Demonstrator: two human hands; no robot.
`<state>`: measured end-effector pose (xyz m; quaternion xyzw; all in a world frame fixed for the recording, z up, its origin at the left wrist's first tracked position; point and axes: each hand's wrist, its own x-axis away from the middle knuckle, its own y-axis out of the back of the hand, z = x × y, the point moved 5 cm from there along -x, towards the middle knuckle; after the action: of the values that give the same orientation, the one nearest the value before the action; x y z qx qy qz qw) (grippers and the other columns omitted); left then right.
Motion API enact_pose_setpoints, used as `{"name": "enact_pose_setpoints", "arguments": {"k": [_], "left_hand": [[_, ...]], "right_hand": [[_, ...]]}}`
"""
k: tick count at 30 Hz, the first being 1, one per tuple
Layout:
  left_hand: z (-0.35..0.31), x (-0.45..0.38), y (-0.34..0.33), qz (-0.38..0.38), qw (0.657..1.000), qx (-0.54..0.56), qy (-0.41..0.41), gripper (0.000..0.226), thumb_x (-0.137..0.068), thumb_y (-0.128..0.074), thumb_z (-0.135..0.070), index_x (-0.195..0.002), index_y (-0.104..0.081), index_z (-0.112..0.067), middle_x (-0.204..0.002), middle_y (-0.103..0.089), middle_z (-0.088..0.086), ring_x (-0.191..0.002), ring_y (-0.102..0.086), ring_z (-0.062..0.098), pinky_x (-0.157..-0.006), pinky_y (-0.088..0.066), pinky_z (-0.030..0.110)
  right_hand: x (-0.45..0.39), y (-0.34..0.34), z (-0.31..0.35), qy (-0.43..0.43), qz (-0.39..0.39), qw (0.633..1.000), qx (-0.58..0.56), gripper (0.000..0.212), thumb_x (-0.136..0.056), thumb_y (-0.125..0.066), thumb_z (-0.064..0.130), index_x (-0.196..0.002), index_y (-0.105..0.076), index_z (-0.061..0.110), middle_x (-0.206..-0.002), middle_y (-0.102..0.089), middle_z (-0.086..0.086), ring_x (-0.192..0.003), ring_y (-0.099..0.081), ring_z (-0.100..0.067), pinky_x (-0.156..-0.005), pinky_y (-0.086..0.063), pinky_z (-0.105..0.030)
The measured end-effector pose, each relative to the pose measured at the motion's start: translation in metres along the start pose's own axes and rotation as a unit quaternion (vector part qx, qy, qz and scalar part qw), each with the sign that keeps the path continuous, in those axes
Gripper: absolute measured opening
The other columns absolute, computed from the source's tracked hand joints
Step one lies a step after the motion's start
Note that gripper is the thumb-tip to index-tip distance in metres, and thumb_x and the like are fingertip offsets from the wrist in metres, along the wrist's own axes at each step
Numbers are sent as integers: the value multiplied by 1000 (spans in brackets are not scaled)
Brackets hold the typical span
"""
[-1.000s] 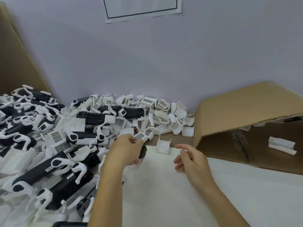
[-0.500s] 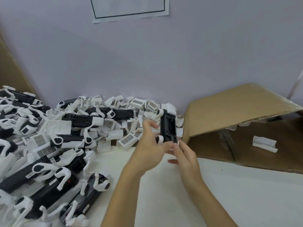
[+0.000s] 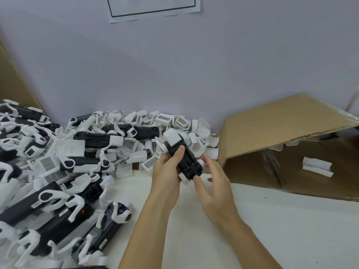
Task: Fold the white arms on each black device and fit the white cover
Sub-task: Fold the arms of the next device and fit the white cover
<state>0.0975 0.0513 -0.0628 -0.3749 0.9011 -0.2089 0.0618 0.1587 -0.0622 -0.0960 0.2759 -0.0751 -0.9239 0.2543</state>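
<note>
A black device [image 3: 186, 159] with white arms is held tilted above the white table, its far end capped by a white cover [image 3: 172, 138]. My left hand [image 3: 168, 171] grips the device from the left, thumb on its top face. My right hand [image 3: 212, 181] holds the near end from the right, thumb and fingers around the white arm ends there. Several more black devices with unfolded white arms [image 3: 58, 216] lie heaped at the left. Loose white covers [image 3: 136, 156] are piled behind, along the wall.
An open cardboard box [image 3: 275, 133] lies on its side at the right, with one white cover [image 3: 317, 166] inside. Another cardboard panel [image 3: 11, 82] stands at far left. A grey wall with a paper sheet [image 3: 155, 6] closes the back. The white table surface [image 3: 281, 230] stretches right.
A second ago my left hand was picking in the pile and my right hand was empty. Both hands now hold a device raised above the table, tilted, with a cover on its far end.
</note>
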Motion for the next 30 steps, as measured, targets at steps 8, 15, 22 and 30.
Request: {"name": "enact_pose_setpoints", "arguments": {"k": [8, 15, 22, 30], "left_hand": [[8, -1, -10, 42, 998, -49, 10, 22, -102, -54, -23, -105, -71, -9, -101, -77, 13, -94, -74, 26, -72, -60, 32], [11, 0, -12, 55, 995, -88, -10, 22, -102, -54, -25, -100, -74, -15, -101, -77, 9, -100, -73, 26, -82, -58, 31], [10, 0, -14, 65, 995, -76, -16, 21, -101, -56, -24, -102, -73, -12, -104, -76, 13, -103, -71, 29, -93, -55, 42], [8, 0, -15, 94, 979, -150, -98, 23, -93, -63, 0, -100, -70, -20, -91, -78, -6, -85, -73, 7, -67, -55, 18]], "right_hand": [[-2, -3, -4, -39, -8, 996, 82, 93, -67, -61, 72, -147, -35, 33, -125, -48, 28, -115, -44, 11, -87, -36, -8], [-4, -1, -4, -31, -26, 999, 12, 52, -70, -73, 47, -119, -59, 39, -103, -68, 20, -100, -64, -2, -80, -55, -25], [-5, 7, -1, -14, -60, 997, 35, 44, -69, -80, 39, -111, -67, 33, -92, -69, 19, -91, -66, -3, -75, -51, -16], [-4, -4, -5, -24, 10, 999, -23, 69, -86, -73, 19, -146, -42, 29, -137, -56, 18, -128, -51, 0, -102, -44, -20]]}}
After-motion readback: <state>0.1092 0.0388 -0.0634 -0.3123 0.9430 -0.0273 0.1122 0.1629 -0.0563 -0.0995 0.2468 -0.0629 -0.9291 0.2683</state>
